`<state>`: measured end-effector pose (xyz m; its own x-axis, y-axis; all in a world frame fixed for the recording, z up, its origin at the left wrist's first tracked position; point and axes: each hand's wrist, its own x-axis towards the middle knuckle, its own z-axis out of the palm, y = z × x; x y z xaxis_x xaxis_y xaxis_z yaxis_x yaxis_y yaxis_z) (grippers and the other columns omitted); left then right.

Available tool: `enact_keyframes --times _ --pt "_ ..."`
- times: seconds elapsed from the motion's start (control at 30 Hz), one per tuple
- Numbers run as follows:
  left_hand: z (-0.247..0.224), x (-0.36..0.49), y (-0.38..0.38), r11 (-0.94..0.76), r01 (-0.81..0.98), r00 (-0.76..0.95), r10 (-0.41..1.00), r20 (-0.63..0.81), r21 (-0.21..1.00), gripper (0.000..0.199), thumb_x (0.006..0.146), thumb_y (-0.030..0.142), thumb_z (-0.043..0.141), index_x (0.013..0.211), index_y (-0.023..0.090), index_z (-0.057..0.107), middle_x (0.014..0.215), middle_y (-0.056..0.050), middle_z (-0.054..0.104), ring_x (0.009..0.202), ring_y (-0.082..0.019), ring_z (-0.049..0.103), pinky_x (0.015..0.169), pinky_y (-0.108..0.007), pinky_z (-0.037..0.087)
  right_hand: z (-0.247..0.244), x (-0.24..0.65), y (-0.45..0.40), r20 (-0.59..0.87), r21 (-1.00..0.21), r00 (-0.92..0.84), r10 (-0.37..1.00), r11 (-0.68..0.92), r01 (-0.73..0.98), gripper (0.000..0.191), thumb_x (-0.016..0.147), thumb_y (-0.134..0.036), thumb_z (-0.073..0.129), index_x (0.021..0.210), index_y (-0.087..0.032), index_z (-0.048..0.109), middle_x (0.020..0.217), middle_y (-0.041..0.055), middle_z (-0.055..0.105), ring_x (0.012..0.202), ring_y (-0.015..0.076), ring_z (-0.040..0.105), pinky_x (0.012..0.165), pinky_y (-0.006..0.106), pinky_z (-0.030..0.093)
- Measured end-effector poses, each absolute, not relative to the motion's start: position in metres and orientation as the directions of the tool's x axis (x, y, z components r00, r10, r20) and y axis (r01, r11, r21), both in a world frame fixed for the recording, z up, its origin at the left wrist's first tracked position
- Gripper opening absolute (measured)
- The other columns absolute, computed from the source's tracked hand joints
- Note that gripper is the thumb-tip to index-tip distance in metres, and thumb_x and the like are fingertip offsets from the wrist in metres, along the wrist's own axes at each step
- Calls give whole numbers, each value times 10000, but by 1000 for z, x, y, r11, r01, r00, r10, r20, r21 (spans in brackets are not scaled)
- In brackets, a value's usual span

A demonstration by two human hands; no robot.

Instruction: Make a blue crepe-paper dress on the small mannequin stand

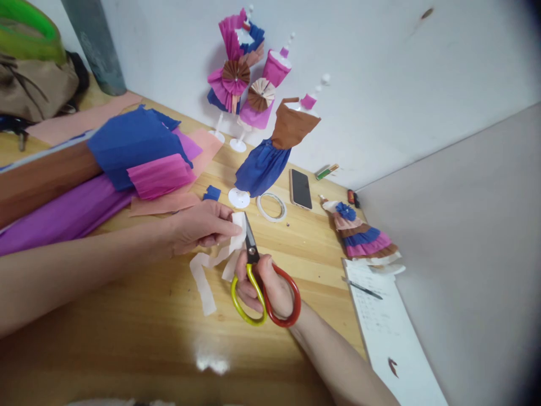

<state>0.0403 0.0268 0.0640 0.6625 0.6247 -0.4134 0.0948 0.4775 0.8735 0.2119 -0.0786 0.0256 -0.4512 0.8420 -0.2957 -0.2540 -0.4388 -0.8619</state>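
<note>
Pinched between the fingers of my left hand (205, 225) is the end of a white paper strip (203, 285), whose length trails in folds down to the wooden table. My right hand (270, 287) grips a pair of scissors (252, 254) with one yellow and one red handle loop. The dark blades point up, right beside the strip's held end; whether they touch it I cannot tell. Just beyond my hands, a small mannequin (296, 124) wears a brown paper top and a blue paper skirt on a round white base. A roll of tape (271, 207) lies to its right.
Blue, pink, purple and brown crepe paper (139, 144) is piled at the left. Two more dressed mannequins (236, 79) stand by the wall. A phone (300, 189), a layered paper dress (366, 239) and a written sheet (380, 316) with a pen (366, 290) lie at the right.
</note>
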Motion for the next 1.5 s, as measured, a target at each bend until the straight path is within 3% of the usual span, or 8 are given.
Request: enact_keyframes --times 0.37,0.53,0.87,1.03,1.13,1.23,1.33,1.5 --pt "68 40 29 472 148 644 621 -446 869 292 720 155 668 488 150 492 394 44 437 336 -16 298 352 -139 164 21 215 -81 -289 -864 -468 835 -439 -248 657 763 -833 522 892 -190 520 597 -39 562 410 84 500 378 187 350" --pt "70 39 30 463 215 674 567 -473 860 326 732 139 643 462 155 464 370 43 410 332 -18 273 357 -153 132 22 213 -79 -254 -867 -488 835 -420 -269 636 787 -816 518 883 -187 516 609 -39 569 356 57 434 344 183 314" --pt "69 38 34 404 204 713 563 -418 892 291 691 182 675 474 159 482 386 45 402 350 -24 277 361 -162 144 23 216 -77 -198 -920 -380 903 -305 -246 575 848 -767 490 788 -195 511 488 -109 379 307 35 275 338 192 220" --pt "74 27 55 288 113 608 737 -295 951 243 707 180 694 521 152 540 393 49 402 337 -16 254 367 -182 122 28 231 -72 -81 -987 -271 959 -39 157 522 894 -704 476 893 -192 579 496 -89 391 364 75 313 399 233 271" --pt "86 12 72 133 118 457 872 -172 984 216 737 153 680 548 150 574 393 52 403 354 -18 286 392 -177 146 42 239 -64 -32 -805 -241 970 118 582 465 773 -646 695 866 -197 618 543 -63 430 474 106 383 509 259 315" --pt "100 -4 85 -24 213 300 953 -42 977 248 754 172 663 538 142 546 413 46 451 390 -24 366 429 -163 219 51 244 -56 -130 -535 -201 971 102 838 454 730 -549 782 994 -199 662 626 -1 589 581 185 545 591 295 374" --pt "114 -18 92 -82 354 181 983 18 932 142 759 176 628 644 102 587 487 56 532 464 -11 460 513 -131 281 52 247 -52 -225 -322 -132 965 54 945 507 771 -482 761 1164 -183 648 822 104 736 756 298 686 659 342 427" --pt "133 -28 88 -109 436 47 994 98 893 153 810 194 565 718 77 601 553 55 568 499 23 474 600 -132 304 49 249 -47 -294 -220 -88 952 22 975 582 802 -380 722 1326 -165 585 1101 177 757 1002 374 716 787 399 501"
